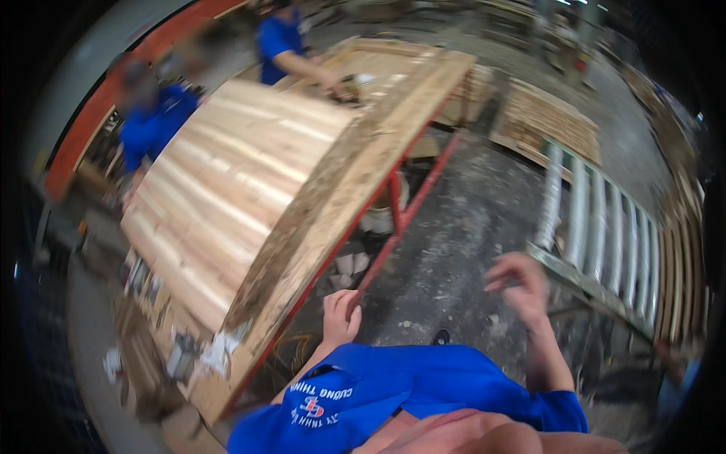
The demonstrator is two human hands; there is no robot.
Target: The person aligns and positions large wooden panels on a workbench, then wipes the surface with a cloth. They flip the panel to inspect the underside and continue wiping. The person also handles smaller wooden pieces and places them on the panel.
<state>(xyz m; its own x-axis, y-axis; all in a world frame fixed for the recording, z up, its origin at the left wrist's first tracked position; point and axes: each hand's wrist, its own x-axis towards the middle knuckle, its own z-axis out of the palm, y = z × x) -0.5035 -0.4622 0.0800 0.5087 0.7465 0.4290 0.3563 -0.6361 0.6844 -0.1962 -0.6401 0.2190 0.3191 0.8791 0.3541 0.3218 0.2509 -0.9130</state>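
Note:
My left hand point(341, 318) is closed, fingers curled, beside the red metal frame point(396, 204) of a long workbench. Its palm side is hidden, so I cannot make out whether anything is in it. Blurred by motion, my right hand point(522, 286) is raised over the dark floor, fingers loosely bent and apart with nothing visible in them. The closest thing to it is a rack of silvery rollers point(597, 219). A wide panel of joined pale wood strips point(246, 178) lies tilted on the workbench point(333, 204) to my left.
A person in a blue shirt point(151, 121) stands at the panel's far side. Another person point(278, 41) handles a dark tool point(348, 89) on the bench. Stacked wood point(546, 117) lies beyond the rollers, and long strips point(684, 265) line the right. Crumpled white material point(223, 348) sits near the bench end.

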